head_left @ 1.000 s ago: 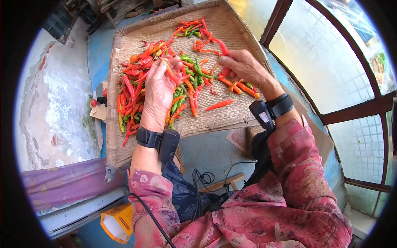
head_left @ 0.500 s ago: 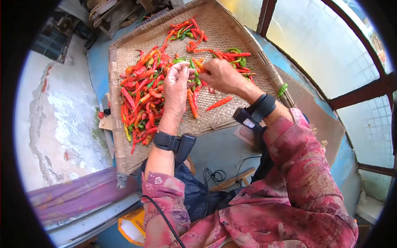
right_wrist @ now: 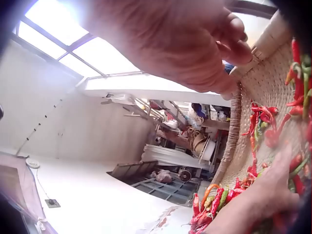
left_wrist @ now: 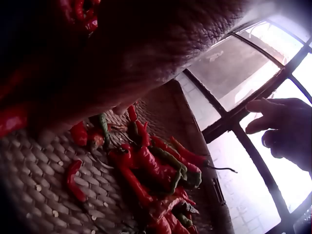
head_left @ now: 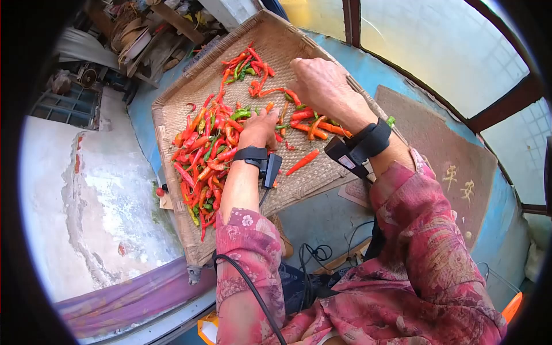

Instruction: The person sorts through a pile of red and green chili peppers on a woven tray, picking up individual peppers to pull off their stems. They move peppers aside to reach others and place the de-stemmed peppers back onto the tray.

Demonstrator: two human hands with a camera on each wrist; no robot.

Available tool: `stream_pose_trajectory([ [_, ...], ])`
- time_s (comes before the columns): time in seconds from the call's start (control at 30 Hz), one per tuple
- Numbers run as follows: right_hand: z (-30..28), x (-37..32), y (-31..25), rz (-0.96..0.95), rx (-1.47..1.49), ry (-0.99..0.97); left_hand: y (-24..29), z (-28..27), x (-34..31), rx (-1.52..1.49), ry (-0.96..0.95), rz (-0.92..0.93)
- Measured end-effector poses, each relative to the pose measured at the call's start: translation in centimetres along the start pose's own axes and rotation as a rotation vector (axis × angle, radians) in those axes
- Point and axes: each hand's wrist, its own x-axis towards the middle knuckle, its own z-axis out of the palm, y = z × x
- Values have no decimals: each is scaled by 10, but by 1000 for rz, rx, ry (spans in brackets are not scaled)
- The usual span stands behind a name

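My left hand (head_left: pixel 260 129) reaches down at the right edge of a heap of red, orange and green chili peppers (head_left: pixel 201 155). Its fingertips are among the peppers, and what they hold I cannot tell. Over the far right side of the woven tray (head_left: pixel 172 109), my right hand (head_left: pixel 325 86) is raised with the back of the hand up. In the left wrist view this hand (left_wrist: pixel 287 126) shows as a dark shape, fingers loose and apart. No pepper shows in it. Below it lies a smaller group of peppers (head_left: pixel 316 125).
Another small cluster of chilies (head_left: pixel 248 63) lies toward the tray's far corner. A single red chili (head_left: pixel 302 162) rests near the front edge. Windows (head_left: pixel 437 52) stand on the right, a whitewashed wall (head_left: pixel 109 190) on the left. Black cables (head_left: pixel 316 253) hang below the tray.
A second ago my right hand held a red chili; both hands then came close together over the tray. Now the right hand is farther off and raised, while the left has dropped to the heap.
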Motion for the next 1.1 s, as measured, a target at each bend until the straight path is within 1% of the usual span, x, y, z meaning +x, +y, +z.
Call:
stream_pose_trajectory([
  [0.03, 0, 1, 1, 6, 0, 0, 1, -3, 0, -16, -72, 9],
  [0.1, 3, 0, 3, -48, -17, -26, -1, 3, -2, -21, -48, 18],
  [0.17, 4, 1, 4, -48, -17, -30, -10, 11, 0, -57, -12, 65],
  [0.2, 5, 1, 4, -62, -19, -24, -10, 14, -9, -83, 81, 115],
  [0.23, 6, 0, 4, -76, -21, -17, -10, 17, -13, -79, 79, 111],
  [0.3, 6, -3, 3, -82, -19, -34, -9, 24, -18, -52, 150, 114],
  [0.33, 5, -4, 2, -88, -23, -52, -10, 30, -23, -37, 270, 138],
  [0.37, 5, -4, 2, -89, -22, -49, -13, 33, -26, -35, 273, 137],
  [0.43, 11, -7, 2, -112, 31, -34, -16, 32, -38, -271, 521, 161],
  [0.47, 13, -7, 1, -119, 34, -34, -19, 31, -44, -373, 604, 189],
  [0.5, 15, -8, 0, -110, 70, -58, -20, 28, -51, -371, 608, 181],
  [0.57, 22, -7, -2, -111, 109, -79, -21, 23, -63, -674, 810, 178],
  [0.6, 27, -7, -5, -124, 191, -110, -16, 14, -77, -765, 862, 118],
  [0.63, 32, -7, -7, -136, 272, -143, -17, 14, -83, -764, 868, 110],
  [0.67, 38, -9, -9, -217, 331, -144, -18, 15, -88, -853, 920, 75],
  [0.7, 40, -13, -14, -222, 329, -148, -20, 17, -90, -945, 970, 41],
  [0.73, 42, -16, -21, -218, 484, -182, -25, 25, -84, -977, 1025, 57],
  [0.77, 44, -19, -27, -212, 635, -215, -27, 31, -83, -987, 1031, 54],
  [0.8, 46, -21, -32, -156, 762, -300, -24, 32, -87, -1026, 1010, 65],
  [0.83, 47, -22, -37, -159, 750, -310, -22, 33, -90, -1067, 989, 76],
  [0.9, 51, -25, -43, -188, 783, -297, -15, 34, -93, -1056, 968, 81],
  [0.93, 52, -26, -44, -244, 783, -296, -13, 33, -93, -999, 980, 137],
  [0.97, 58, -24, -44, -248, 776, -304, -13, 33, -91, -938, 991, 193],
  [1.03, 63, -20, -48, -198, 849, -222, -21, 34, -89, -943, 982, 182],
  [1.07, 61, -19, -45, 13, 898, -305, -27, 35, -89, -1051, 948, 134],
  [1.1, 44, -18, -52, 156, 1020, -222, -32, 35, -88, -1158, 911, 84],
])
